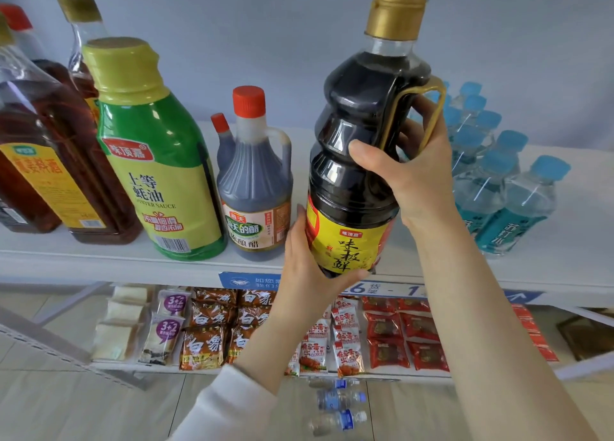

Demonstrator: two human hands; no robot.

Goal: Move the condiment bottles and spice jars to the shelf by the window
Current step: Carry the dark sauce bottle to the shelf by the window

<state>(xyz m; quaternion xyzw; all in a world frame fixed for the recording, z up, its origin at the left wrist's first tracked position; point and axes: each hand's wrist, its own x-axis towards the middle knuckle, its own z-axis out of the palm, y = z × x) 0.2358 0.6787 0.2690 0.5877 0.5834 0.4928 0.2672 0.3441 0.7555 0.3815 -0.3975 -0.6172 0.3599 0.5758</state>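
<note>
Shelving in white metal stands against a pale blue-grey wall. Along the top shelf (99, 251), from its left end, stand two brown-filled bottles (50, 161), a green oyster sauce bottle (156, 161) and a red-capped vinegar bottle (254, 195), with a smaller red-capped bottle (222, 138) just behind the vinegar. Toward the right end, a cluster of blue-capped water bottles (498, 181) reaches back to the wall. A blue label strip (246, 281) runs along the front edge. The lower shelf (498, 372) carries rows of snack packets (212, 334), and a few small water bottles (339, 404) lie on the pale wood-look floor beneath.

A dark soy sauce bottle (362, 135) with a gold cap is held upright at the front edge of the top shelf, in the gap between the vinegar bottle and the water bottles. Whether its base touches the shelf cannot be told.

The left hand (309, 264), reaching up from a white sleeve, cups the base from below, fingers curled round the far side and thumb wrapped under the yellow label. The right hand (422, 171) grips higher up: its fingers pass through the gold handle and close on it, while the thumb presses across the bottle's dark waist. Both forearms rise from the lower edge of the view.
</note>
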